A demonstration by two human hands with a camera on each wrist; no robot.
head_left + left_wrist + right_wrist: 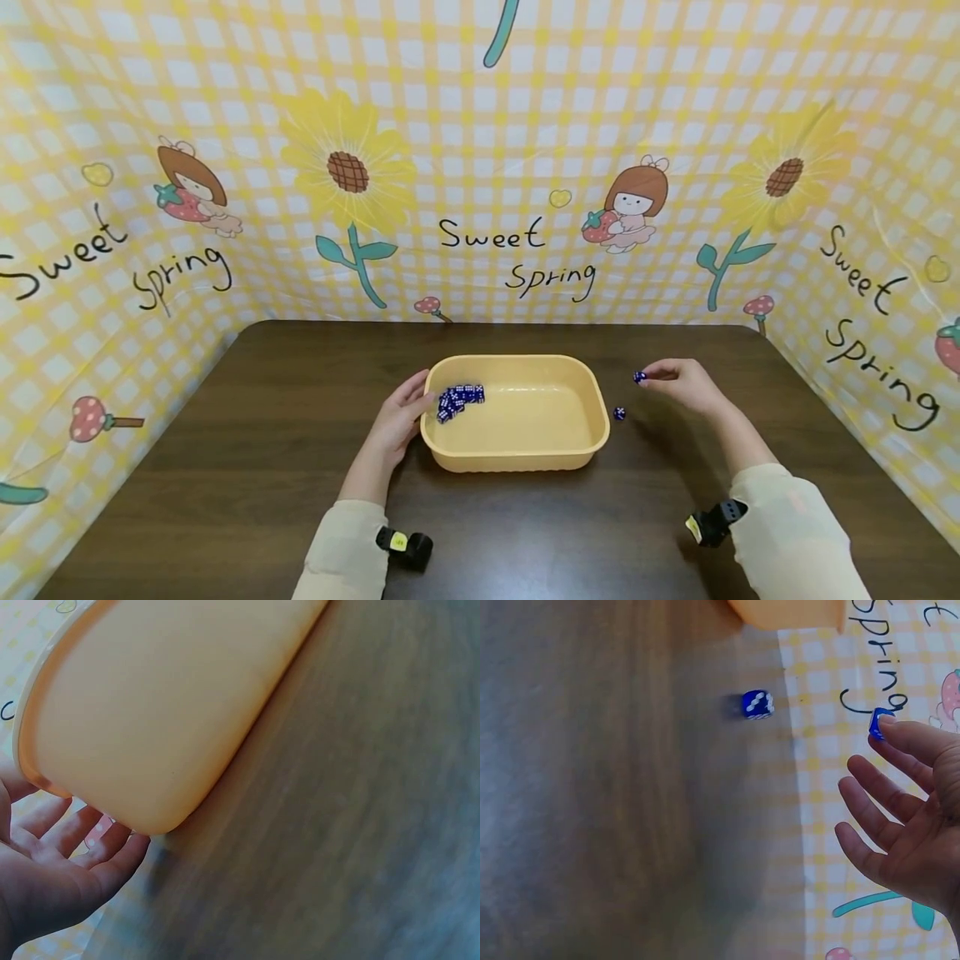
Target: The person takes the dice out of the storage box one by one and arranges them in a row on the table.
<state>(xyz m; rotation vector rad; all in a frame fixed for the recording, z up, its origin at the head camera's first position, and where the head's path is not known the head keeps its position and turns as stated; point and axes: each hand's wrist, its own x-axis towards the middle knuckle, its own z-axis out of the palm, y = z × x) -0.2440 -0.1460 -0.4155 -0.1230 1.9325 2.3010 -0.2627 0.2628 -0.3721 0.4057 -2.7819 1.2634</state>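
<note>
A yellow plastic tub (pixel 517 461) stands on the table, several blue dice with white pips (pixel 460 400) clustered at its left end. My left hand (pixel 396 419) grips the tub's left end, thumb at the rim; in the left wrist view its fingers (pixel 120 855) rest against the outer wall. To the right of the tub, my right hand (pixel 688 386) pinches one blue die (pixel 639 377) between thumb and forefinger. The right wrist view shows this die (pixel 876 726) at the fingertips, the other fingers spread apart. A second die (pixel 619 413) lies just off the tub's right side.
The dark wooden table (pixel 247 450) reaches back to a yellow checked cloth (pixel 480 150), which rises behind and along both sides. A black wrist camera (pixel 407 547) sits at the left sleeve, and another camera (pixel 716 523) at the right sleeve.
</note>
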